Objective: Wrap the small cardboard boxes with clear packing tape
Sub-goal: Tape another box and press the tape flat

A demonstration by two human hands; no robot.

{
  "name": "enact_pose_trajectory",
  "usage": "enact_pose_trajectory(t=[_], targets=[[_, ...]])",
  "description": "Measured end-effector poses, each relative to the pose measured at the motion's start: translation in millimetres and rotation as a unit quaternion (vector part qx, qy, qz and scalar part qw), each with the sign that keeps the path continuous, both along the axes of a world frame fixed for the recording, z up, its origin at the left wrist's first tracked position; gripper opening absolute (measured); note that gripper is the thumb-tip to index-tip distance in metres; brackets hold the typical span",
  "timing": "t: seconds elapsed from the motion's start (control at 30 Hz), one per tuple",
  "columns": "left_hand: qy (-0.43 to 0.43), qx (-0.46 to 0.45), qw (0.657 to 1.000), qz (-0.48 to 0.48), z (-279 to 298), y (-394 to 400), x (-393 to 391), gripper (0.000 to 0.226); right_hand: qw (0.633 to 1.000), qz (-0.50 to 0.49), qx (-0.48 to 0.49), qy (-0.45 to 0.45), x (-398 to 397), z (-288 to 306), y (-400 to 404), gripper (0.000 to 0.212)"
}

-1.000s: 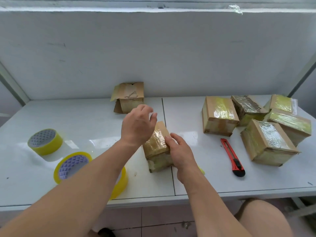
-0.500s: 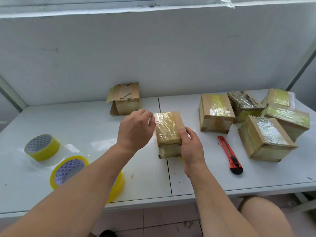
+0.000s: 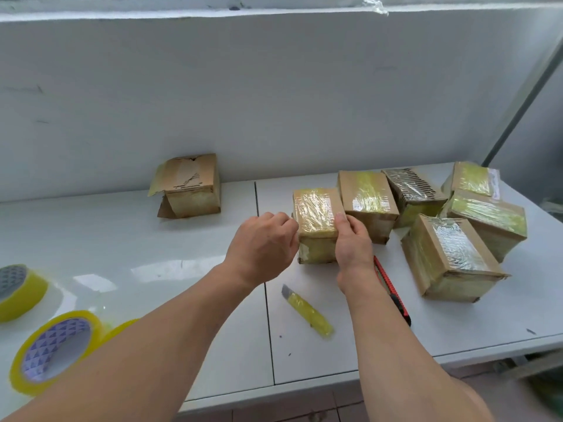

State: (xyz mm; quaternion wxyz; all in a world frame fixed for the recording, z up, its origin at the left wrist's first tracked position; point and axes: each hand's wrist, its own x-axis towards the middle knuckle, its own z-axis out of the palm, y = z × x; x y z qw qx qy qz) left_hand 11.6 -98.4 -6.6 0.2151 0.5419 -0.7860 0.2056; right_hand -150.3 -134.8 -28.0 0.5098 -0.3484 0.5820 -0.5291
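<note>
From your head camera, the box (image 3: 316,223) between your hands is brown cardboard with glossy, wrinkled clear tape across its top and yellowish tape on its near face; it sits on the white desk (image 3: 122,254). Just past your right hand (image 3: 350,243), more taped boxes (image 3: 447,257) crowd together. The red knife (image 3: 393,292) is partly hidden behind that wrist, and the tape roll (image 3: 51,351) near your left forearm is partly covered. Your right hand grips the box's right side, thumb on top. Your left hand (image 3: 262,248) is curled, knuckles up, at the box's left edge; its fingertips are hidden.
</note>
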Motion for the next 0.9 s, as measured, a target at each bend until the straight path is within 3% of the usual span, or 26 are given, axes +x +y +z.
enact_pose_trajectory(t=[0.23,0.33,0.43,0.5,0.63,0.73,0.9], targets=[[-0.017,0.007,1.000,-0.002,-5,-5,-5,0.038,0.999,-0.014,0.014,0.031,-9,-5,-17,0.048],[-0.021,0.013,1.000,-0.005,-5,-2,2,0.036,0.993,-0.010,0.021,0.114,-6,2,-9,0.046],[-0.024,0.009,0.999,0.022,-3,8,19,0.037,0.942,-0.037,-0.012,0.334,6,15,6,0.047],[-0.027,0.013,0.999,0.040,-4,18,38,0.036,0.904,-0.036,-0.094,0.416,25,26,15,0.040],[-0.028,0.022,0.995,0.092,-9,37,91,0.022,0.850,0.112,-0.187,0.480,84,30,17,0.033],[0.000,0.020,0.986,0.163,-14,47,131,0.029,0.807,0.217,-0.193,0.515,129,24,11,0.037],[0.014,0.007,0.974,0.225,-21,42,189,0.027,0.775,0.291,-0.166,0.535,185,24,-11,0.050]])
